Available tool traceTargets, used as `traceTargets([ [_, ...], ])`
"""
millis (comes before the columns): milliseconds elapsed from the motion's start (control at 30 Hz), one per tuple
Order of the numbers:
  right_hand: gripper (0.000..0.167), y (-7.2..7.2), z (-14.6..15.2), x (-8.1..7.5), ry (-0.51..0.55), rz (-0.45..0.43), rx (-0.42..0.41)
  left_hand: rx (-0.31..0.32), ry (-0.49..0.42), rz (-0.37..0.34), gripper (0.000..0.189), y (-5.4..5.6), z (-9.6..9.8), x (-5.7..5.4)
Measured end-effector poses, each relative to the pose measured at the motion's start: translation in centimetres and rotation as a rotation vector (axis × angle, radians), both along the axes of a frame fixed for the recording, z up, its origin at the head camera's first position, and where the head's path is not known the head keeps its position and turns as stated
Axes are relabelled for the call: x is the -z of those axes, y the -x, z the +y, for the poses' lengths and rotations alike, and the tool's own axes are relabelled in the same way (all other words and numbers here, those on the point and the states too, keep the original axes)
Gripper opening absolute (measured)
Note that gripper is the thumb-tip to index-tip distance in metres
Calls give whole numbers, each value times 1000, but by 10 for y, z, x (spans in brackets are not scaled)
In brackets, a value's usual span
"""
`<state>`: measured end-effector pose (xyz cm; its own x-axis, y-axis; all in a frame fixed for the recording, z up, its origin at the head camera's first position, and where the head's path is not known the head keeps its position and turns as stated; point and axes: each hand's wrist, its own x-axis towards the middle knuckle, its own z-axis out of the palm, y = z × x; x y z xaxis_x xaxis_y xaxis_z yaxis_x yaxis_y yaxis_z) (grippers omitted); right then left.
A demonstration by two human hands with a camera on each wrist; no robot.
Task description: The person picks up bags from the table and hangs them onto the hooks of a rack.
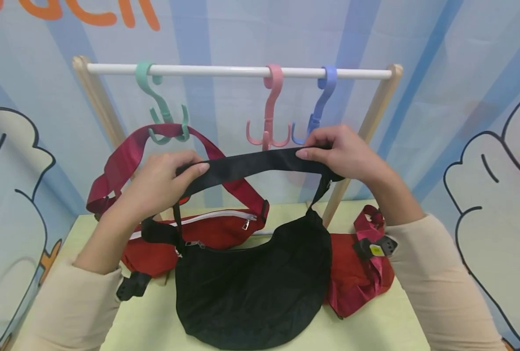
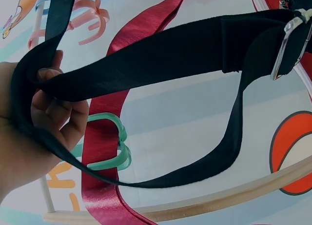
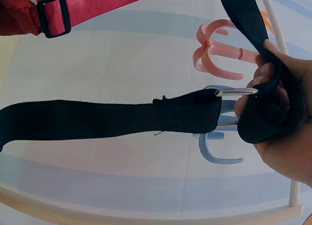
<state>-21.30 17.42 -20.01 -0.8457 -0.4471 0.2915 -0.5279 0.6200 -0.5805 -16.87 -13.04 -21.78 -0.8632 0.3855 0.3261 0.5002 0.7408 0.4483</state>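
Note:
Both hands hold up the strap (image 1: pixel 251 165) of a black shoulder bag (image 1: pixel 255 292), whose body hangs below it. My left hand (image 1: pixel 161 183) grips the strap's left end between thumb and fingers; in the left wrist view the black strap (image 2: pixel 146 59) loops around that hand. At the other end my right hand (image 1: pixel 341 151) pinches the strap, with a metal buckle (image 3: pixel 236 92) close to its fingers in the right wrist view. The stretch between the hands runs nearly level, just in front of and below the pink hook (image 1: pixel 269 112). Near the right hand hangs the blue hook (image 1: pixel 319 105).
A white rail (image 1: pixel 216 70) on wooden posts carries the hooks. From the green hook (image 1: pixel 165 105) hangs a red bag (image 1: pixel 225 226) by its crimson strap. Another red bag (image 1: pixel 352 273) lies at right on the pale yellow table (image 1: pixel 146 317). A printed backdrop stands behind.

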Motion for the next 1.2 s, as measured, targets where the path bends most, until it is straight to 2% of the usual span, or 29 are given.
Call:
traceTargets([
  [167, 17, 1, -5, -5, 62, 7, 97, -21, -49, -1, 15, -1, 4, -6],
  [433, 24, -1, -11, -14, 215, -36, 232, -86, -83, 14, 21, -2, 14, -16],
  [667, 27, -2, -16, -20, 361, -60, 294, -137, -139, 54, 21, 0, 24, -22],
  [833, 28, -1, -20, -20, 436, -58, 340, -140, -184, 87, 24, 2, 30, -25],
  [1000, 26, 0, -24, -19, 467, -25, 391, -151, -208, 120, 24, 3, 35, -27],
  [1200, 26, 0, -29, -18, 436, 31, 455, -196, -214, 146, 25, 6, 39, -28],
])
